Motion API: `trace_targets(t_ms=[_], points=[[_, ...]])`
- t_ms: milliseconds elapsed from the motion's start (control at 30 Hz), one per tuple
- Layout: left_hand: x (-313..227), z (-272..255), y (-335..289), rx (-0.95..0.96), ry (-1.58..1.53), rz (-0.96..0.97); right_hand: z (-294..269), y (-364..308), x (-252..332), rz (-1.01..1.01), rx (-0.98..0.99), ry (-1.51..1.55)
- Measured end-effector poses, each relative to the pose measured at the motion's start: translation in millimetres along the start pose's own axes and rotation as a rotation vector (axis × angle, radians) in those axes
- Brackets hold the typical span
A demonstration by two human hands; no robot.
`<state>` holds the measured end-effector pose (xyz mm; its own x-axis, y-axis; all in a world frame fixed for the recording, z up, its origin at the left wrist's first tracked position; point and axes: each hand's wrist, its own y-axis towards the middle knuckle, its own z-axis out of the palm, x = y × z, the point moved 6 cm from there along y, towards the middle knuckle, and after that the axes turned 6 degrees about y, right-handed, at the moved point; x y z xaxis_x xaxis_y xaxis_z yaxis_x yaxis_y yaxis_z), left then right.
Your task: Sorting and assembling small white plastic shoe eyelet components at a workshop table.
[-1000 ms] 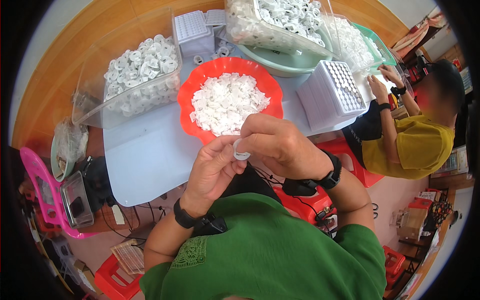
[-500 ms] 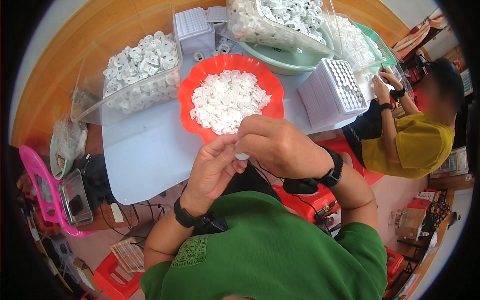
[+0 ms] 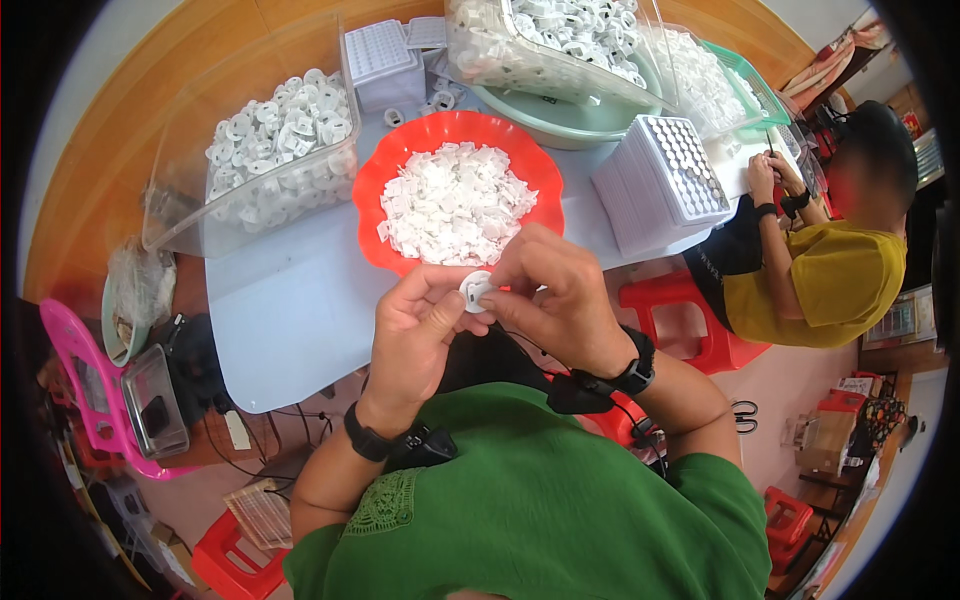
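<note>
Just in front of the red bowl, a small round white plastic disc [image 3: 474, 288] with a dark slot in its face is held between both hands. My left hand [image 3: 412, 335] is closed on its left side, the thumb along the rim. With thumb and fingertips, my right hand [image 3: 565, 310] pinches the right edge. Whether a smaller piece lies under my right fingertips is hidden. Behind my hands, the red scalloped bowl [image 3: 548, 195] carries a heap of small flat white pieces [image 3: 455, 205].
Clear bins [image 3: 250, 215] of white round parts stand at left and back. A pale green basin [image 3: 560, 128] sits behind the bowl. White tray stacks [image 3: 630, 205] rise right and back left. A co-worker in yellow [image 3: 815, 285] works at right, beside a red stool [image 3: 715, 345].
The disc has turned so its slotted face shows. My right hand has shifted slightly and its fingers have opened out around the edge. The co-worker's hands have moved a little.
</note>
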<state>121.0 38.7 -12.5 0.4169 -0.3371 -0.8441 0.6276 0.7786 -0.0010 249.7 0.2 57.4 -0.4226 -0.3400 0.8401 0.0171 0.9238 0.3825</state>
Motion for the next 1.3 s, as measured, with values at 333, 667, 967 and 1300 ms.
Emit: trace_targets(t_ms=[333, 667, 967, 1300], points=[[-15, 11, -8, -0.112, 0.405, 0.236, 6, -11, 2, -0.119, -0.166, 0.01], [-21, 16, -17, -0.158, 0.618, 0.367, 15, -16, 5, -0.195, -0.15, 0.008], [-38, 14, -8, -0.079, 0.793, 0.383, 13, -9, 1, -0.078, -0.136, 0.168], [-160, -118, 64, -0.343, 0.063, 0.194, -42, 5, -12, 0.183, -0.16, 0.286]])
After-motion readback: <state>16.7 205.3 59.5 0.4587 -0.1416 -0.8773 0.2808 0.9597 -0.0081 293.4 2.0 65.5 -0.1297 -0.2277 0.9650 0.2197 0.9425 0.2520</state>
